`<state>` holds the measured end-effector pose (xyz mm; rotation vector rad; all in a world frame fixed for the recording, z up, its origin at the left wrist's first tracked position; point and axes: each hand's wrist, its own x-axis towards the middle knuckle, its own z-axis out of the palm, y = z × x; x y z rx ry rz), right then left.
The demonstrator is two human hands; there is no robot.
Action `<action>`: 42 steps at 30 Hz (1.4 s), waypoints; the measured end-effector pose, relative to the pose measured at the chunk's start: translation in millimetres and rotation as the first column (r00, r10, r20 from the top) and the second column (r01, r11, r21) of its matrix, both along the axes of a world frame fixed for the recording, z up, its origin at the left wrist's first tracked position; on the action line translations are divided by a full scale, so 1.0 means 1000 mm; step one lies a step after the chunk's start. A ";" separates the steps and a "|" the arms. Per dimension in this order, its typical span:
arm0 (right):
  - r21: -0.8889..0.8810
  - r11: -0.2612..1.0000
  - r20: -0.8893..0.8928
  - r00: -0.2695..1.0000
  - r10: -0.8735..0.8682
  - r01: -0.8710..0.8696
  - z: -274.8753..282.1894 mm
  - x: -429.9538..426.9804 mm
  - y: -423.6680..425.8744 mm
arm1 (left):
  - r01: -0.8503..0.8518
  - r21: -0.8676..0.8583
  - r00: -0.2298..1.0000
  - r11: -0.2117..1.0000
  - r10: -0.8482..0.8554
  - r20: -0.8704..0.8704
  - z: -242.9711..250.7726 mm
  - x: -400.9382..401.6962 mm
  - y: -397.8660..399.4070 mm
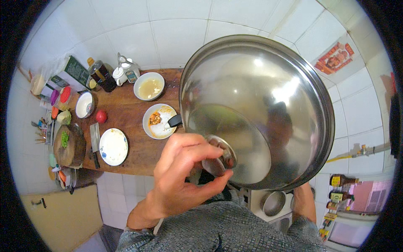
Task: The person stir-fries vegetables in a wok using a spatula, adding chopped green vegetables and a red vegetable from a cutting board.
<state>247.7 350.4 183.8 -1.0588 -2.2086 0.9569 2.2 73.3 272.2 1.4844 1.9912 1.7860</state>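
My left hand (189,170) pinches the round metal knob (225,156) of a large domed stainless-steel lid (292,78). The lid is tilted up in front of me and fills much of the centre and right. Of my right arm only the forearm (303,201) shows, below the lid's lower right edge; the hand itself is hidden behind the lid. Just left of the lid, a bowl (148,128) holds food remnants, and a black-handled utensil (175,121) lies over its rim. Behind it stands a bowl of cloudy liquid (148,86).
On the wooden counter (135,157) are a stained plate (114,147), a cleaver (95,138), a red round item (101,116), an empty bowl (84,105) and a round chopping block (72,148) with chopped greens. Bottles and jars line the wall. A round pan (274,204) sits lower right.
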 end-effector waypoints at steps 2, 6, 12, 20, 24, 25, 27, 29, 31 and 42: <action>-0.001 1.000 -0.020 1.000 -0.002 0.002 -0.015 -0.018 0.003 | 0.016 -0.004 1.000 1.000 -0.016 0.014 0.001 0.002 0.005; 0.004 1.000 -0.009 1.000 -0.007 0.007 0.000 -0.018 0.009 | 0.059 0.050 0.993 0.997 -0.054 -0.101 -0.002 -0.004 0.006; -0.005 0.998 -0.121 0.991 -0.056 0.056 -0.016 -0.014 -0.001 | 0.018 0.013 0.998 1.000 -0.018 -0.054 0.001 -0.002 0.010; -0.013 0.998 -0.178 0.982 -0.058 0.056 -0.029 -0.036 -0.002 | 0.057 0.027 0.998 0.998 -0.057 -0.017 -0.005 -0.004 0.007; -0.009 0.999 0.035 0.998 0.050 -0.050 -0.005 -0.013 0.000 | 0.031 -0.031 0.999 0.999 -0.032 -0.004 -0.008 -0.010 -0.002; -0.009 0.996 0.102 0.991 0.084 -0.083 0.005 -0.006 -0.001 | 0.026 -0.035 1.000 0.999 -0.026 0.005 -0.009 -0.011 -0.004; 0.000 0.992 0.178 0.976 0.123 -0.125 0.012 -0.006 -0.003 | 0.023 -0.038 1.000 0.999 -0.022 0.011 -0.010 -0.012 -0.003; 0.007 0.989 0.174 0.974 0.147 -0.150 0.003 -0.021 0.001 | -0.002 -0.007 0.999 1.000 0.002 -0.042 -0.008 -0.013 0.003; 0.019 0.992 0.128 0.984 0.121 -0.125 -0.003 -0.037 0.005 | 0.013 0.007 0.999 1.000 -0.013 -0.035 -0.008 -0.013 0.008; -0.001 0.999 0.029 0.998 0.053 -0.053 -0.007 -0.029 0.000 | 0.065 -0.036 0.998 0.997 -0.065 -0.021 -0.005 -0.015 0.001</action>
